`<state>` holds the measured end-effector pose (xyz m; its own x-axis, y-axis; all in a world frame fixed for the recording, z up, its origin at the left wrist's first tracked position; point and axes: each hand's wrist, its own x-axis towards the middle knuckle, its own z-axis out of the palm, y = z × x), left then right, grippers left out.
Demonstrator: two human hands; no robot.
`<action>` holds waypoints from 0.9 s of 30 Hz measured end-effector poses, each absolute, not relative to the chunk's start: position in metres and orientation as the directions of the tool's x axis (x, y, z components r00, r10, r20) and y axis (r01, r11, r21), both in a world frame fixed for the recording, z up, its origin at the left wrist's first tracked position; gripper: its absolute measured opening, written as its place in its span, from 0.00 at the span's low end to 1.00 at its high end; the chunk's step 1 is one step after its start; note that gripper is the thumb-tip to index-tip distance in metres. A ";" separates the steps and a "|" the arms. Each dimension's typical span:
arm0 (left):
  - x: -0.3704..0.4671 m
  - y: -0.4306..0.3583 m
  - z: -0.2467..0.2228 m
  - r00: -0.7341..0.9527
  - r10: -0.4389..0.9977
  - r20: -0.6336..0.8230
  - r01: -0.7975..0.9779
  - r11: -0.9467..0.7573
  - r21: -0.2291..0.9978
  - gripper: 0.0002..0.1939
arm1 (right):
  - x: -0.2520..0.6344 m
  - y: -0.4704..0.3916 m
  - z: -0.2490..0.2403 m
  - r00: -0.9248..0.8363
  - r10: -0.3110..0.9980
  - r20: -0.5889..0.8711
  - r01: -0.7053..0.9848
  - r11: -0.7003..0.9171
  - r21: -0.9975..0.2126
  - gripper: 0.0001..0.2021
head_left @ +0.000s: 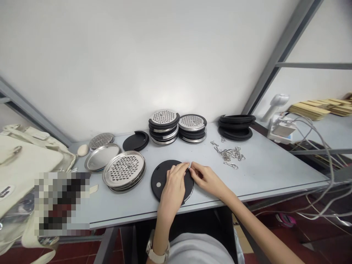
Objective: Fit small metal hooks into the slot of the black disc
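A round black disc [162,175] with a pale round spot lies near the table's front edge, a metal rim showing along its right side. My left hand [173,183] rests across its top, fingers stretched together toward the upper right edge. At that edge my right hand [205,178] is closed in a pinch on a small silvery metal piece, mostly hidden by the fingers. Both hands' fingertips nearly meet there. To the right lies a loose heap of metal snap hooks [229,154]. Left of the disc is a stack of round perforated metal grater plates [125,168].
Behind stand two stacks of graters in black holders [164,126] [193,128]. Black rings [236,134] are piled at the back right. Plain metal lids [101,157], another black disc [136,141] and a cream bag [30,154] are leftward. Cables [330,157] hang at the right.
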<state>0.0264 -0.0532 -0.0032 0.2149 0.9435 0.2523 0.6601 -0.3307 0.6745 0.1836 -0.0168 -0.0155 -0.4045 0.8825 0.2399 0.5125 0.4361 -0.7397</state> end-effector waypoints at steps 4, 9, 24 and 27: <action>0.026 -0.053 -0.003 0.219 0.944 0.247 0.660 -0.330 0.675 0.22 | 0.184 -0.016 -0.017 -0.397 0.887 0.238 0.520 0.431 -0.738 0.11; 0.026 -0.052 -0.001 0.217 0.949 0.227 0.667 -0.314 0.675 0.22 | 0.183 -0.016 -0.017 -0.387 0.891 0.236 0.524 0.424 -0.739 0.10; 0.026 -0.052 -0.002 0.212 0.946 0.244 0.652 -0.323 0.686 0.22 | 0.182 -0.018 -0.018 -0.368 0.891 0.267 0.543 0.439 -0.716 0.09; 0.026 -0.051 -0.003 0.210 0.945 0.249 0.657 -0.326 0.680 0.21 | 0.182 -0.018 -0.018 -0.365 0.890 0.272 0.548 0.442 -0.710 0.09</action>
